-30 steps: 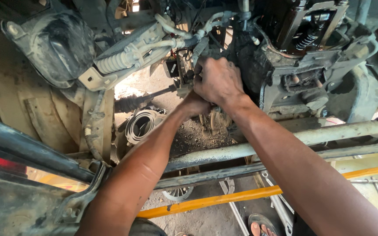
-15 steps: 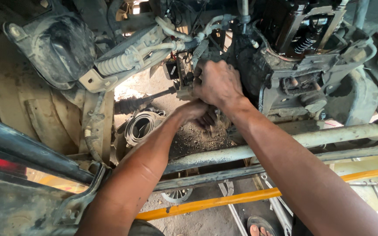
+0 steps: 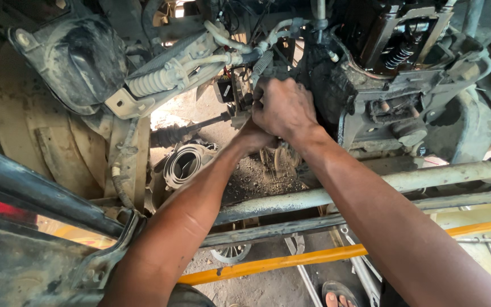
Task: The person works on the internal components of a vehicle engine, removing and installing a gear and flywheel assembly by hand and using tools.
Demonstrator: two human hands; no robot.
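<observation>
Both my arms reach down into an open, grimy engine bay. My right hand (image 3: 284, 108) is curled, knuckles up, around a small dark metal fitting (image 3: 235, 98) on the left side of the engine block (image 3: 370, 96). Right under it sits my left hand (image 3: 252, 138), touching the same spot, with its fingers hidden by the right hand. What exactly either hand grips is covered. A thin drive shaft (image 3: 186, 133) runs left from just below the hands.
A pale ribbed hose (image 3: 154, 81) and cables cross above left. Valve springs (image 3: 400, 54) show on top of the engine. A ringed rubber boot (image 3: 184, 164) lies lower left. A grey crossbar (image 3: 382, 185) and a yellow bar (image 3: 291, 260) run beneath; a sandalled foot (image 3: 336, 298) stands below.
My hands stay at the same fitting. The left hand has tucked a little further up under the right, and the view has shifted slightly.
</observation>
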